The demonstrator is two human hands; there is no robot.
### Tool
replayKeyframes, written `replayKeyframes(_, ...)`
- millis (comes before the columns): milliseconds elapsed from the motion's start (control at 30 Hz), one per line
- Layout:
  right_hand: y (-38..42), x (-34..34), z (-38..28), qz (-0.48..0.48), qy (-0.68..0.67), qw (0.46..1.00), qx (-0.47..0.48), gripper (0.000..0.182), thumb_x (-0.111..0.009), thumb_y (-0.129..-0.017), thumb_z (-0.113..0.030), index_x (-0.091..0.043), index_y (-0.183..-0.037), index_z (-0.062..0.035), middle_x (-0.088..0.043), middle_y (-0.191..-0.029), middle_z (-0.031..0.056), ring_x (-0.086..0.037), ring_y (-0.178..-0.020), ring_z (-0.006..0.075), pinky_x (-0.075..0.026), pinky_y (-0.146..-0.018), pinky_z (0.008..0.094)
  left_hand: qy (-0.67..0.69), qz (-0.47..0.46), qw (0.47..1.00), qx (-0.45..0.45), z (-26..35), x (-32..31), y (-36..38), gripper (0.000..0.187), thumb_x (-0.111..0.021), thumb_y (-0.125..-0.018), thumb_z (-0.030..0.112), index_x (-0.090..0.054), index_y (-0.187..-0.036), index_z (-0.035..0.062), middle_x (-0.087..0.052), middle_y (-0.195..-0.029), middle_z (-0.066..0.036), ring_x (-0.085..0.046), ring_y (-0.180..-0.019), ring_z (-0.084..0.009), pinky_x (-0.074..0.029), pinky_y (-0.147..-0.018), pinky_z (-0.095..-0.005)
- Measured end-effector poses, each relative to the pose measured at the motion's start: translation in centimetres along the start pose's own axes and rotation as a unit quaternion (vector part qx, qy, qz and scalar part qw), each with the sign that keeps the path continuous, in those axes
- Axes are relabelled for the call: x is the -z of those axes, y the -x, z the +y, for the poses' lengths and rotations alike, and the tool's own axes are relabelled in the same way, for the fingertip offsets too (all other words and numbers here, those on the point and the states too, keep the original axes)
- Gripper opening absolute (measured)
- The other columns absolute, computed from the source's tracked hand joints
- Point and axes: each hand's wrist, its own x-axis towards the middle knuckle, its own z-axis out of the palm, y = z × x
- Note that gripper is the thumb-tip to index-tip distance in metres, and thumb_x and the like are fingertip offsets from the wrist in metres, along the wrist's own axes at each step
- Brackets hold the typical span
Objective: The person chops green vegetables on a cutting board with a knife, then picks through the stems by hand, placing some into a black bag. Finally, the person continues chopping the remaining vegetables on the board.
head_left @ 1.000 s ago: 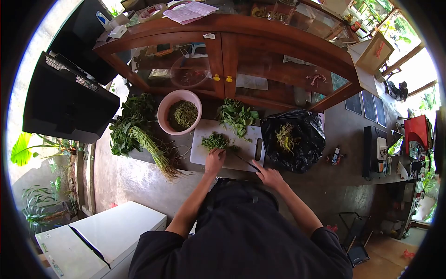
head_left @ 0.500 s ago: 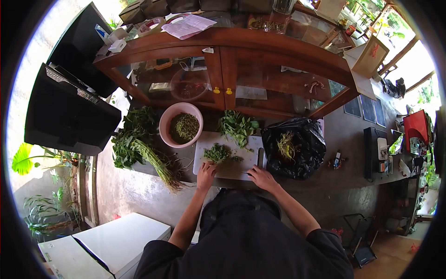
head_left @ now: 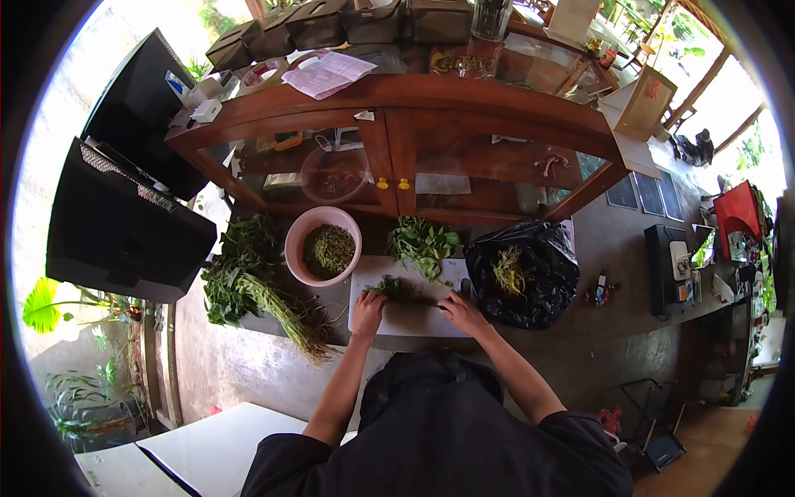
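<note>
On a white cutting board [head_left: 414,328] lies a small heap of chopped green leaves [head_left: 396,287]. My left hand [head_left: 368,313] is at the heap's left side, fingers curled down with the tips at the leaves. Across the board my right hand [head_left: 462,314] has its fingers pinched together, pointing left; I cannot tell what they hold. A dark band lies on the board between the hands. Just beyond the right fingers, a knife [head_left: 465,287] rests at the board's right edge. Loose leafy sprigs [head_left: 421,243] spread over the board's far edge.
A pink bowl [head_left: 295,267] of small green pieces stands left of the board, beside a bundle of leafy stems [head_left: 269,302] with roots. On the right sits a black plastic bag [head_left: 542,305] holding root trimmings. Behind rises a wooden glass-door cabinet [head_left: 397,153].
The view has tilted, so the counter sits lower in the frame. Both hands have moved slightly away from me over the board, and the chopped leaves look more tightly gathered at the far side.
</note>
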Motion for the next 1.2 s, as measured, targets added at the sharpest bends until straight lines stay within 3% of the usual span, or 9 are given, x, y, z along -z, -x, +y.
replayKeyframes(267, 2.7, 0.8, -2.7, 0.04, -0.046, 0.997, -0.044, 0.023, -0.064, -0.092, -0.018, -0.063, -0.11, -0.0031, -0.057, -0.105, 0.0163, -0.058, -0.098, 0.0382, -0.049, -0.085, 0.045, 0.041, -0.033, 0.998, -0.031, 0.1, 0.5, -1.1, 0.016, -0.069, -0.081, 0.008, -0.071, -0.097, 0.0081, -0.064, -0.099, -0.006, -0.058, -0.096, -0.0298, -0.049, -0.084, -0.0414)
replayKeyframes(467, 5.7, 0.2, -3.6, 0.142, -0.038, 0.983, -0.11, 0.028, -0.072, -0.087, -0.022, -0.067, -0.106, -0.0017, -0.066, -0.099, 0.0189, -0.063, -0.099, 0.0352, -0.051, -0.084, 0.0413, 0.144, 0.067, 0.986, 0.061, 2.8, 0.8, -1.9, 0.024, -0.071, -0.087, 0.014, -0.066, -0.108, 0.0034, -0.064, -0.105, -0.013, -0.059, -0.1, -0.034, -0.048, -0.086, -0.0424)
replayKeyframes(533, 6.1, 0.8, -3.7, 0.111, -0.127, 0.956, -0.239, 0.036, -0.077, -0.083, -0.026, -0.069, -0.108, -0.002, -0.07, -0.097, 0.0188, -0.069, -0.093, 0.0316, -0.053, -0.08, 0.0383, 0.164, 0.034, 0.983, 0.077, 2.8, -0.2, -1.9, 0.025, -0.07, -0.089, 0.016, -0.065, -0.109, 0.0019, -0.065, -0.104, -0.014, -0.06, -0.099, -0.0338, -0.049, -0.085, -0.0422)
replayKeyframes(667, 6.8, 0.0, -2.8, 0.146, -0.113, 0.923, -0.338, 0.046, -0.081, -0.079, -0.032, -0.07, -0.113, -0.0026, -0.072, -0.091, 0.0185, -0.071, -0.085, 0.0311, -0.055, -0.077, 0.038, 0.206, -0.003, 0.977, 0.057, 3.3, -2.0, -2.0, 0.022, -0.069, -0.09, 0.016, -0.066, -0.106, 0.0005, -0.066, -0.097, -0.014, -0.064, -0.088, -0.0314, -0.051, -0.078, -0.0408)
replayKeyframes(733, 6.7, -0.3, -2.3, 0.153, -0.1, 0.919, -0.351, 0.047, -0.081, -0.079, -0.032, -0.07, -0.113, -0.0017, -0.072, -0.092, 0.0189, -0.071, -0.085, 0.0317, -0.055, -0.077, 0.0382, 0.247, -0.022, 0.967, 0.052, 3.8, -2.7, -2.2, 0.02, -0.068, -0.091, 0.016, -0.067, -0.103, -0.0004, -0.068, -0.09, -0.014, -0.066, -0.076, -0.0288, -0.052, -0.069, -0.039)
replayKeyframes(833, 6.4, -1.2, -1.0, 0.184, -0.067, 0.913, -0.358, 0.048, -0.081, -0.079, -0.033, -0.07, -0.113, 0.0, -0.072, -0.095, 0.0201, -0.071, -0.087, 0.0328, -0.055, -0.078, 0.0388, 0.263, -0.027, 0.962, 0.076, 4.2, -3.6, -2.7, 0.02, -0.068, -0.091, 0.016, -0.068, -0.102, -0.001, -0.07, -0.087, -0.013, -0.067, -0.071, -0.0258, -0.053, -0.065, -0.0367)
replayKeyframes(867, 6.5, -1.7, -0.6, 0.203, -0.049, 0.911, -0.356, 0.049, -0.081, -0.079, -0.033, -0.07, -0.113, 0.0007, -0.072, -0.096, 0.0208, -0.071, -0.088, 0.0334, -0.055, -0.078, 0.0391, 0.263, -0.03, 0.961, 0.074, 4.1, -3.8, -2.9, 0.02, -0.068, -0.091, 0.016, -0.068, -0.102, -0.001, -0.07, -0.087, -0.013, -0.067, -0.071, -0.0258, -0.053, -0.065, -0.0367)
replayKeyframes(933, 5.8, -1.5, -0.4, 0.205, -0.061, 0.906, -0.365, 0.049, -0.082, -0.078, -0.032, -0.069, -0.112, 0.0012, -0.072, -0.095, 0.0211, -0.071, -0.088, 0.0338, -0.054, -0.078, 0.0397, 0.302, -0.082, 0.935, 0.165, 3.5, -4.8, -3.1, 0.025, -0.069, -0.09, 0.02, -0.07, -0.106, 0.0006, -0.073, -0.093, -0.015, -0.071, -0.084, -0.0226, -0.054, -0.073, -0.0346)
replayKeyframes(1200, 4.4, -1.6, -0.9, 0.255, -0.055, 0.901, -0.347, 0.038, -0.085, -0.075, -0.025, -0.064, -0.095, 0.0008, -0.068, -0.081, 0.0198, -0.069, -0.082, 0.0365, -0.054, -0.074, 0.0441, 0.316, -0.065, 0.928, 0.186, 3.3, -4.8, -3.0, 0.025, -0.067, -0.092, 0.019, -0.07, -0.107, -0.0004, -0.073, -0.086, -0.012, -0.07, -0.076, -0.0184, -0.053, -0.07, -0.0319)
